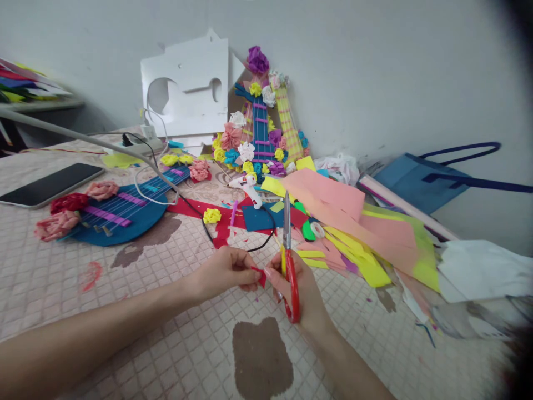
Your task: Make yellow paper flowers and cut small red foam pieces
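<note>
- Nearest to the camera, the person's left forearm (104,325) lies across the counter (175,361).
- At far left there is a phone (52,184), then a blue paper guitar (147,220) with paper flowers (65,224).
- Left hand (227,270) pinches a small red piece (262,279), which is between the two hands, above the counter. Handling this piece with the fingers seems to be the present step.
- Behind it rests a white glue gun (251,193).
- Right hand (310,291) grasps red-handled scissors (295,286), blades pointing away; whether its fingertips touch the piece, one cannot tell. Next move probably calls for a steady pinch, with blades kept clear.
- Farther right are pink sheets (328,191) and a blue bag (408,178).
</note>
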Available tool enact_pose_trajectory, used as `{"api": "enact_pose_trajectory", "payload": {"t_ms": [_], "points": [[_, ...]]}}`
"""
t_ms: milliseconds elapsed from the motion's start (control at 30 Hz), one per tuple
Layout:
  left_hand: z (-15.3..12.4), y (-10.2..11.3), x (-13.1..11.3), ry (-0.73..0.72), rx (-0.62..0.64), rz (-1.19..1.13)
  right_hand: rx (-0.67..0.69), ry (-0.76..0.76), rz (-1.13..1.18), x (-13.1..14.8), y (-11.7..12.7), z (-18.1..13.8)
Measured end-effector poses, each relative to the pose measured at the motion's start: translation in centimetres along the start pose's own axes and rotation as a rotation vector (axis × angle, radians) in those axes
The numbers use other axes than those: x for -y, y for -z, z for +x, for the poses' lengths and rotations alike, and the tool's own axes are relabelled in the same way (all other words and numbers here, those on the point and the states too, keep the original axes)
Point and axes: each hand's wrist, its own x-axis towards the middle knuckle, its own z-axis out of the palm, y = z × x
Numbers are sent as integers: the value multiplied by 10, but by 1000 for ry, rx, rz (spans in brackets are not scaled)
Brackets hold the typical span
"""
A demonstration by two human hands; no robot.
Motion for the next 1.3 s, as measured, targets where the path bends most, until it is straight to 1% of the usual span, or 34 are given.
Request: {"api": "enact_pose_trajectory", "payload": {"t_ms": [200,467,567,667,733,833,967,1067,1300], "points": [[1,0,2,6,13,-7,-26,-9,-61,-1,-1,0],[-1,-2,-3,13,-22,-11,-48,6,-47,-3,0,2],[-1,-2,-1,8,30,22,-76,-15,2,-7,0,3],[0,-1,3,29,100,17,-60,-32,61,-11,0,3],[1,-1,4,55,119,-25,-54,-44,91,-12,-1,2],[1,-1,5,86,140,-59,-79,-58,119,-10,-2,1],[1,-1,7,57,188,-15,-80,-54,120,-6,-5,0],[2,-1,10,17,192,-11,-87,-53,114,-3,-6,-1],[1,-5,14,10,208,29,-66,-42,152,-5,-6,-1]]}}
